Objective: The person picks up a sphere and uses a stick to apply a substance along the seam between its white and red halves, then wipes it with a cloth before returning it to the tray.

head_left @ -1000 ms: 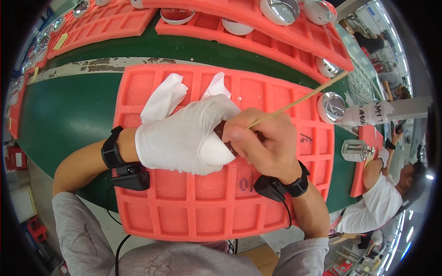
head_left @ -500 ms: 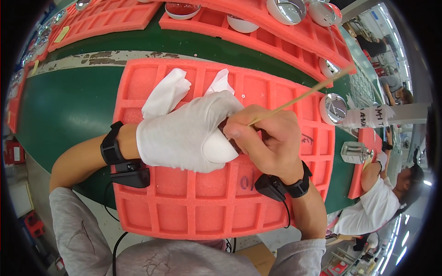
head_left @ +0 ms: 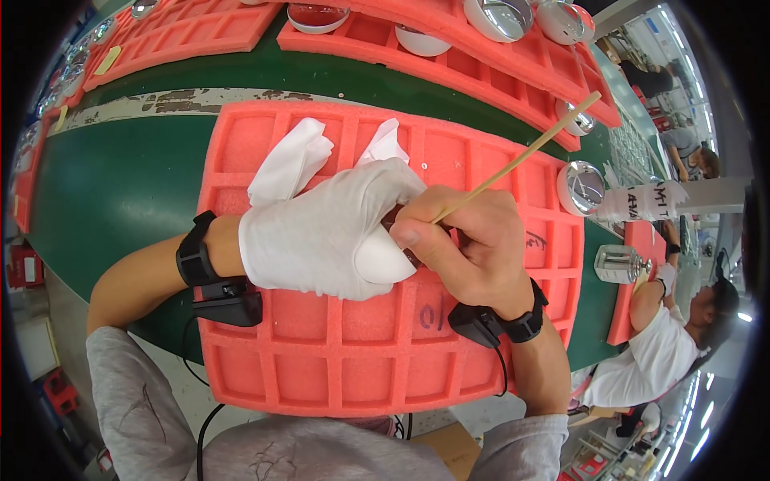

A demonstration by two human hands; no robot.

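Note:
My left hand (head_left: pixel 321 224), in a white glove, is closed around a white curved shell (head_left: pixel 385 260). Its shape resembles the mirrored bowls nearby, and a dark reddish, shiny inside shows by my right fingers. Bare and pinching, my right hand (head_left: pixel 469 240) grips a thin wooden stick (head_left: pixel 521 156) like a pen. The stick's long end slants up to the far right; its lower end is hidden behind my fingers, at the shell's opening. Both hands are above a pink foam tray (head_left: pixel 301 381) with square compartments.
White crumpled cloths (head_left: pixel 290 160) lie on the tray's far left part. A mirrored bowl (head_left: pixel 581 188) rests at its right edge, with a clear glass jar (head_left: pixel 619 264) beyond. More foam trays (head_left: pixel 449 60) with bowls stand at the back. A co-worker (head_left: pixel 650 361) is at right.
The free end of the stick has swung a little away and to the left. My right wrist has shifted slightly; the left hand and the shell stay nearly still.

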